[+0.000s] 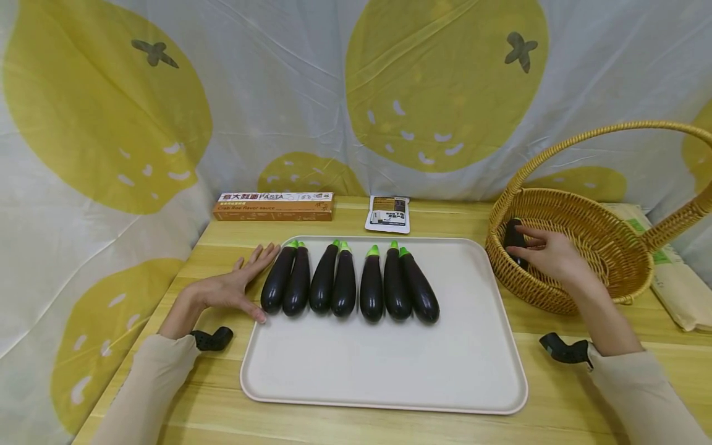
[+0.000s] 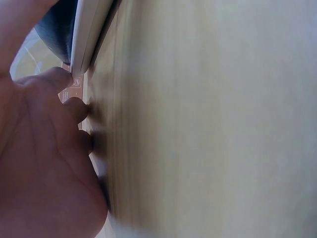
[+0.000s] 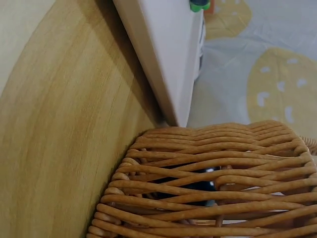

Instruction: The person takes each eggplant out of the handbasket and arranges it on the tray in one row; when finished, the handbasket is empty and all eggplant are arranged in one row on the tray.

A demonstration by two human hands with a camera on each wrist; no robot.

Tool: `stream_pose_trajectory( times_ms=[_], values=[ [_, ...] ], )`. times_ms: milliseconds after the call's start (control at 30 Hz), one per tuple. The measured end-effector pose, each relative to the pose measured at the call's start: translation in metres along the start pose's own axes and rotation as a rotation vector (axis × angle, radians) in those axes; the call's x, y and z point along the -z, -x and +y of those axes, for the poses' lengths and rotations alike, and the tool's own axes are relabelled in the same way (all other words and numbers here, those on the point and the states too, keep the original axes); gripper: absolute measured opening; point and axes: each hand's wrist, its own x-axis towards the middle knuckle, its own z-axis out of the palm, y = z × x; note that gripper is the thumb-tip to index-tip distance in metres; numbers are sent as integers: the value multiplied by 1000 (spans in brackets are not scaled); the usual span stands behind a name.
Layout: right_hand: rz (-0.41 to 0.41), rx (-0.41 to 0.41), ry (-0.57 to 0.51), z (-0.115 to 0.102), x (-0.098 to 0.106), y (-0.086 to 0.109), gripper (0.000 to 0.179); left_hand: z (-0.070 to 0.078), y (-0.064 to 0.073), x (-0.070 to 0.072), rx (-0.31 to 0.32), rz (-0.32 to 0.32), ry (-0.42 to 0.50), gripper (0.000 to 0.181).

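Several dark eggplants [image 1: 372, 287] with green stem ends lie in a row on a white tray [image 1: 384, 364]. My left hand [image 1: 228, 290] rests at the tray's left edge, fingers spread, beside the leftmost eggplant [image 1: 278, 278]. In the left wrist view the left hand [image 2: 44, 148] stands next to the tray's rim [image 2: 89, 34]. My right hand [image 1: 547, 253] reaches into a wicker basket [image 1: 628, 253] and holds an eggplant [image 1: 513, 238] against its left inner wall. The right wrist view shows that eggplant [image 3: 190, 186] only through the basket's weave [image 3: 233, 173]; the right fingers are mostly hidden.
Behind the tray sit a pasta box [image 1: 274, 207] and a small white packet [image 1: 388, 214]. A tall handle [image 1: 612, 128] arches over the basket. To its right lies a pale green-and-beige bag [image 1: 675, 281]. A lemon-print curtain [image 1: 289, 93] hangs behind the wooden table [image 1: 222, 383].
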Motion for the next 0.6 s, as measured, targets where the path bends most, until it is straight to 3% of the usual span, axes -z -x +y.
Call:
stream_pose_trajectory(
  times_ms=[600],
  values=[
    [-22, -5, 75, 1, -1, -4, 73, -1, -1, 0, -20, 1, -11, 141]
  ],
)
